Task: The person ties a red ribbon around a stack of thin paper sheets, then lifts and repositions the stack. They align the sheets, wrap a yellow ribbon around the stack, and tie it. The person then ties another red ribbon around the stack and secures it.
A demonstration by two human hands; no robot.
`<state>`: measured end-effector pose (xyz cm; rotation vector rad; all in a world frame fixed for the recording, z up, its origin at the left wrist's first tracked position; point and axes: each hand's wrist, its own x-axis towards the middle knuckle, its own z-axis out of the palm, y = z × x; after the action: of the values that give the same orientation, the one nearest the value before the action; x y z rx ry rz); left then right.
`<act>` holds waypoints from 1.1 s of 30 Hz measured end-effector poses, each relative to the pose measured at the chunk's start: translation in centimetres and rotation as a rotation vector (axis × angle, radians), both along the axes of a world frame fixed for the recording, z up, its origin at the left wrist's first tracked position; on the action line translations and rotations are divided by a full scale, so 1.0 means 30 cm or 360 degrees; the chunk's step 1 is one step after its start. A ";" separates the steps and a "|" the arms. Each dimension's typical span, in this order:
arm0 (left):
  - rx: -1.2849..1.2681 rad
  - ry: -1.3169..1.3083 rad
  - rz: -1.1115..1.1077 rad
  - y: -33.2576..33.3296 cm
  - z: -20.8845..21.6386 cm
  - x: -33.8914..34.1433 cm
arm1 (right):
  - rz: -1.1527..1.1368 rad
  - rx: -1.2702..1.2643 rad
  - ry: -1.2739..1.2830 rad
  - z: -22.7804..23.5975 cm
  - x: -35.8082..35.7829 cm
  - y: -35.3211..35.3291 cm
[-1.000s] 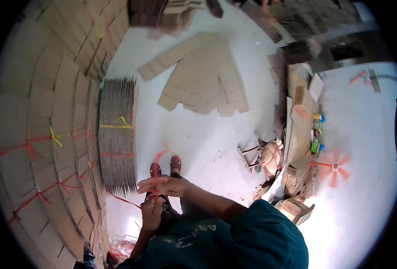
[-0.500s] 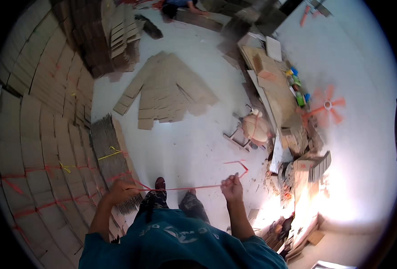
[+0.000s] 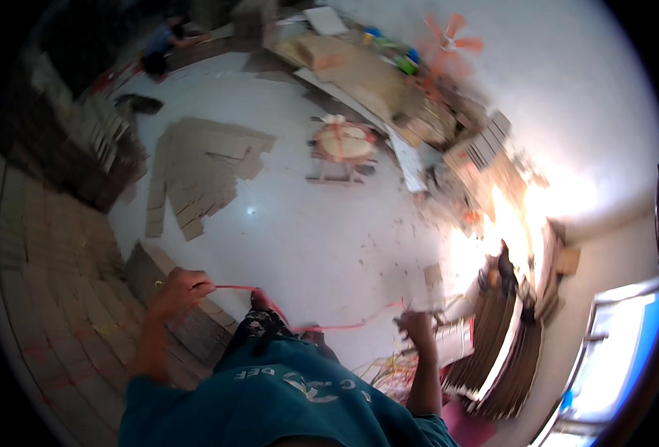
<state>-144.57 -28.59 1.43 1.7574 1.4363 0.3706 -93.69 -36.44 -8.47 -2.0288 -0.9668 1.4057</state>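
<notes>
A thin red strap [image 3: 337, 327] runs slack across the front of my legs. My left hand [image 3: 184, 289] is closed on one end of it, above a bundle of flattened cardboard [image 3: 150, 262] beside the stacks at left. Near the strap's other end is my right hand [image 3: 416, 328], its fingers looking apart and slightly blurred. The strap's tip lies just beyond those fingertips, and I see no grip on it.
Tall cardboard stacks [image 3: 54, 253] line the left side. Loose flat cardboard sheets [image 3: 203, 164] lie on the floor ahead. A small padded stool [image 3: 344, 143], an orange fan [image 3: 448, 45] and more cardboard [image 3: 486, 335] stand to the right. Another person [image 3: 167, 45] works far left.
My view has swung to the right. The strap, stretched fairly straight between both hands before, now sags, and my right hand appears to have let go of it.
</notes>
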 end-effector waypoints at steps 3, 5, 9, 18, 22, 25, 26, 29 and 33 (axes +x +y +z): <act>0.0352 0.0083 -0.0148 0.034 0.035 0.291 | -0.0384 0.0715 0.0223 0.406 0.030 -0.031; 0.0625 -0.0106 -0.0054 0.038 0.129 0.422 | -0.0296 0.1528 -0.0122 0.614 0.059 -0.084; 0.1490 -0.0454 -0.0515 0.115 0.453 0.569 | -0.0548 0.2200 -0.0569 0.926 0.045 -0.175; 0.2217 -0.1183 -0.1966 0.312 0.672 1.088 | -0.0850 0.1786 -0.1542 0.890 0.253 -0.260; 0.2188 -0.1387 -0.2271 0.375 0.682 1.278 | -0.1021 0.1595 -0.1742 0.877 0.316 -0.297; 0.2168 -0.1541 -0.2412 0.425 0.703 1.417 | -0.1137 0.1448 -0.1916 0.914 0.382 -0.329; 0.2119 -0.1588 -0.2457 0.446 0.694 1.462 | -0.1185 0.1362 -0.1962 0.902 0.383 -0.349; 0.2126 -0.1332 -0.2537 0.425 0.660 1.514 | -0.1243 0.1346 -0.1960 0.784 0.472 -0.379; 0.1917 -0.1392 -0.2615 0.479 0.517 1.741 | -0.1451 0.0976 -0.2053 0.703 0.515 -0.483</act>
<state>-92.34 -14.21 16.93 2.4122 -1.2246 0.9179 -78.24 -50.92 12.63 -2.2136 -0.5470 -0.7112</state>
